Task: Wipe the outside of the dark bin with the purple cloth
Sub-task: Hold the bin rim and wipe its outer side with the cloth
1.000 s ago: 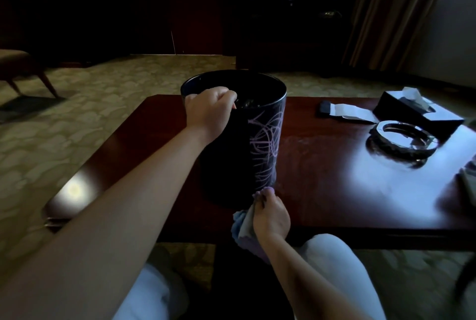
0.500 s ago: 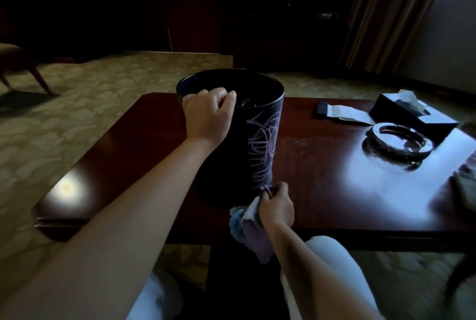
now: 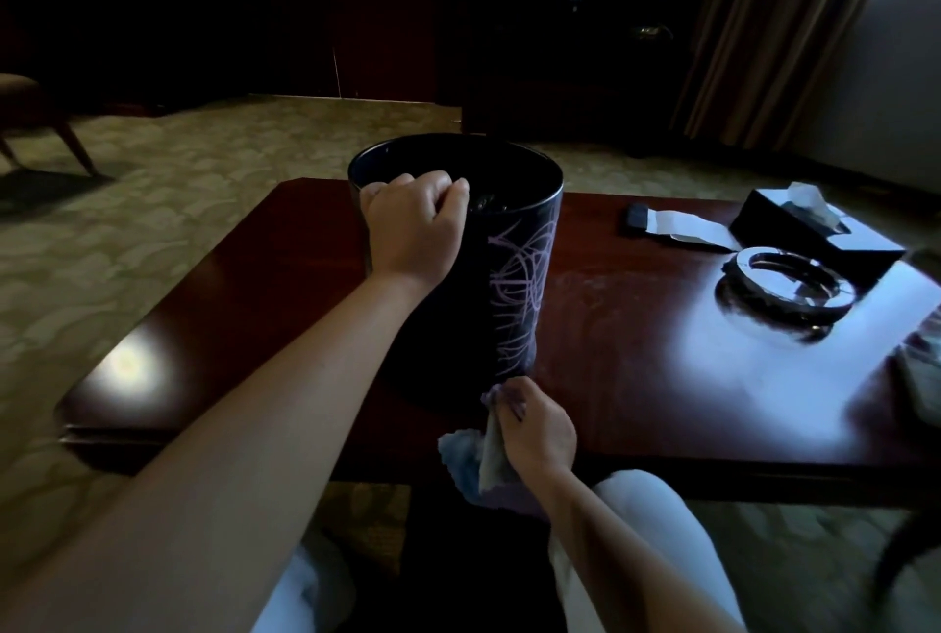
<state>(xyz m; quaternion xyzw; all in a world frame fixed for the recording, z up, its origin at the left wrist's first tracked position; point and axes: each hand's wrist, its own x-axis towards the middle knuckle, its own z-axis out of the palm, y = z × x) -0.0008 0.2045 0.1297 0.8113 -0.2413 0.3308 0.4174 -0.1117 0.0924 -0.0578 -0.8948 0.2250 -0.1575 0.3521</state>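
Bin (image 3: 509, 286) scribbles remain: left hand (image 3: 415, 230) grips the rim, right hand (image 3: 534, 429) clutches the purple cloth (image 3: 471, 459) at its base.

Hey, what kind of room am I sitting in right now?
Probably a hotel room or lounge: patterned carpet, long heavy curtains, and a glossy dark wooden coffee table holding a black tissue box and round glass ashtray.
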